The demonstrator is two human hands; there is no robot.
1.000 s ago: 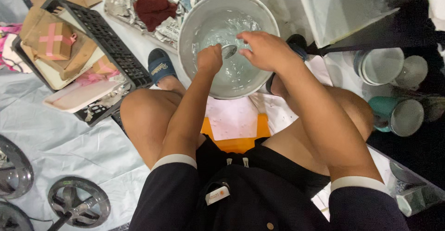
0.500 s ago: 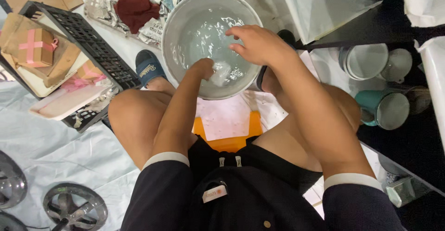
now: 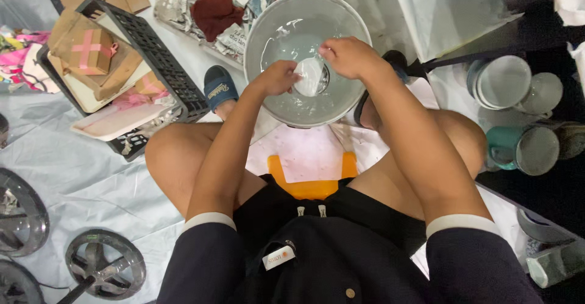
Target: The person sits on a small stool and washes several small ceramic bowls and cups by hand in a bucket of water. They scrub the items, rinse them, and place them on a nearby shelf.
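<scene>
A pale sheet [image 3: 73, 176] covers the floor under me, and I'm perched on an orange stool [image 3: 311, 185] with a large metal basin [image 3: 308, 57] between my knees. My left hand [image 3: 277, 77] is curled closed around a small pale round piece [image 3: 312, 77] at the basin's bottom, and my right hand [image 3: 350, 55] pinches at its upper edge, fingers bent down onto it; whether that piece is a lid, a pad or a disc I cannot tell. Shallow water glints around it. My judgement is that I'm mid-wash, rubbing the piece under both hands; the next move calls for a firm hold on a slick surface and a turn of the piece to reach its other face. Outward, a blue sandal [image 3: 219, 87] sits just left of the basin, a black crate [image 3: 131, 60] of cardboard beyond it, a white basket [image 3: 213, 5] of crumpled paper above, and mugs [image 3: 524, 148] stand to my right.
</scene>
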